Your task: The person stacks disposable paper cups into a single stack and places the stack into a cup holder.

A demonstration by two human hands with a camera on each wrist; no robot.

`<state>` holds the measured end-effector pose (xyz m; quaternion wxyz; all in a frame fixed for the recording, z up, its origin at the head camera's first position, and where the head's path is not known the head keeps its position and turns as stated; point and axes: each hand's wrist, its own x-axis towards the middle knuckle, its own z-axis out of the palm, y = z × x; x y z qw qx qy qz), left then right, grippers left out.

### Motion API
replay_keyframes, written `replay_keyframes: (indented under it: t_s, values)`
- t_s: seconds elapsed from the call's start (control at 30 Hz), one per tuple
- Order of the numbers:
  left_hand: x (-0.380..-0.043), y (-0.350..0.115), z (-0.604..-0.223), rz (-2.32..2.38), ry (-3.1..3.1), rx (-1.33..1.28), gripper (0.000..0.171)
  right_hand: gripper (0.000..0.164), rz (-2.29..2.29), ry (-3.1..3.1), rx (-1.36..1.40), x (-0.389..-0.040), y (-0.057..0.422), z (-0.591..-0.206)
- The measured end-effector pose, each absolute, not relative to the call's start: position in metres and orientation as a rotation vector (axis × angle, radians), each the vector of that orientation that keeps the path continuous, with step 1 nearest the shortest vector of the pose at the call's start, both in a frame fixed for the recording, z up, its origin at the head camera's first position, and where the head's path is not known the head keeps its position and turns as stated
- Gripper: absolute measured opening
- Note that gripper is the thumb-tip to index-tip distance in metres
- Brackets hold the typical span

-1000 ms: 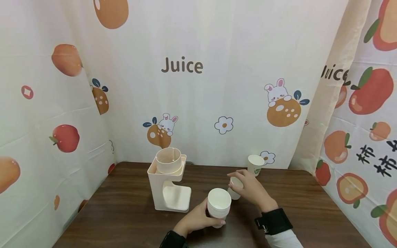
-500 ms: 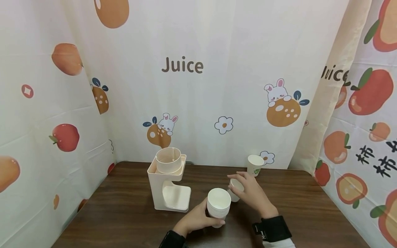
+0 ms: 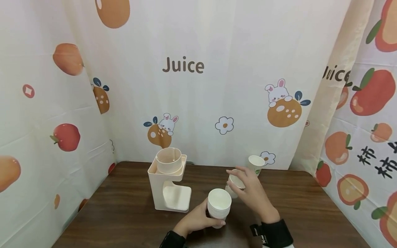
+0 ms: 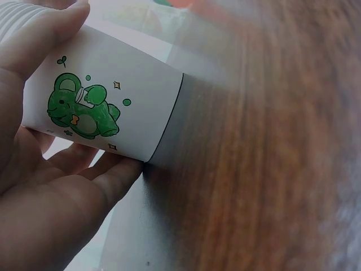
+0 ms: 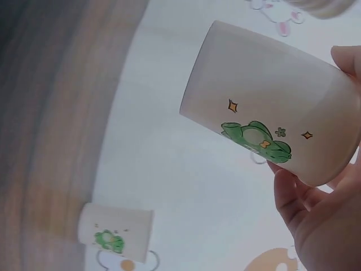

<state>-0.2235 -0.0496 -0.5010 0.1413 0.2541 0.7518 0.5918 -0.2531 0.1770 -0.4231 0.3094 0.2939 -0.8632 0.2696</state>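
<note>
A stack of nested white paper cups (image 3: 219, 204) is gripped in my left hand (image 3: 197, 219), low over the front of the table. The lowest cup in it bears a green bear print (image 4: 84, 107) in the left wrist view. My right hand (image 3: 253, 193) holds a single paper cup (image 5: 271, 84) by its rim end, just right of and behind the stack. This cup carries the same green print, and its base appears clear of the tabletop. Behind my right hand, a second single paper cup (image 3: 255, 164) stands upright near the table's back edge.
A cream-coloured machine (image 3: 157, 189) with a round open top and a flat foot stands left of my hands. The dark wooden table (image 3: 118, 213) meets a printed white curtain (image 3: 198, 103) at the back, with more curtain along both sides.
My right hand has taken hold of the single cup and raised it slightly, tilting it a little. The left hand and its stack have barely moved.
</note>
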Motion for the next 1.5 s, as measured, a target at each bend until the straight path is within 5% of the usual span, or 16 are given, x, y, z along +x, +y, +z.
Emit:
replay_keyframes:
  t_s: [0.6, 1.5]
  values:
    - [-0.221, -0.052, -0.499, 1.695, 2.178, 0.708, 0.078, 0.042, 0.753, -2.193, 0.801, -0.220, 0.176, -0.383]
    - [-0.225, -0.053, -0.502, 1.705, 2.114, 0.737, 0.071, 0.041, 0.815, -2.075, 1.082, -0.201, 0.134, -0.380]
